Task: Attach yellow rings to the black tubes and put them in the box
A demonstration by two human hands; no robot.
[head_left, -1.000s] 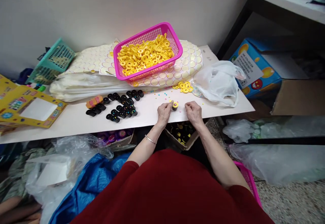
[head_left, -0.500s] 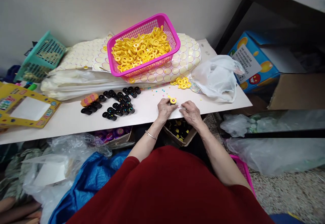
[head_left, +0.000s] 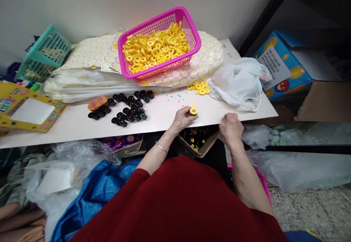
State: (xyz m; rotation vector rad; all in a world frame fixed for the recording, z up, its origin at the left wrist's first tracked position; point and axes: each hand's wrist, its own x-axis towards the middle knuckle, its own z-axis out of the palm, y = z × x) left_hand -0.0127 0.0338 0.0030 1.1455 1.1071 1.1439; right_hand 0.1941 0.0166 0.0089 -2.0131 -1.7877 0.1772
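At the table's front edge my left hand [head_left: 181, 120] pinches a small black container with a yellow ring-shaped cap [head_left: 193, 111], held upright. A pinkish spot shows in the middle of the cap. Just beyond it, tiny coloured beads [head_left: 179, 96] lie scattered on the white table top. My right hand [head_left: 231, 127] is off to the right, above the table edge, fingers curled in and slightly blurred; whatever it may hold is hidden. Several loose yellow caps [head_left: 201, 87] lie in a small pile behind my hands.
Black cylinders [head_left: 131, 111] stand grouped on the left, beside an orange piece [head_left: 97, 104]. A pink basket [head_left: 126, 73] of yellow caps sits on circle-printed sheets [head_left: 210, 53]. A white plastic bag [head_left: 238, 83] lies right. Below is a cardboard box [head_left: 204, 148] with black and yellow pieces.
My right hand has moved right, away from the capped container, and its fingers have curled in. The left hand still holds the container. The view has shifted slightly.
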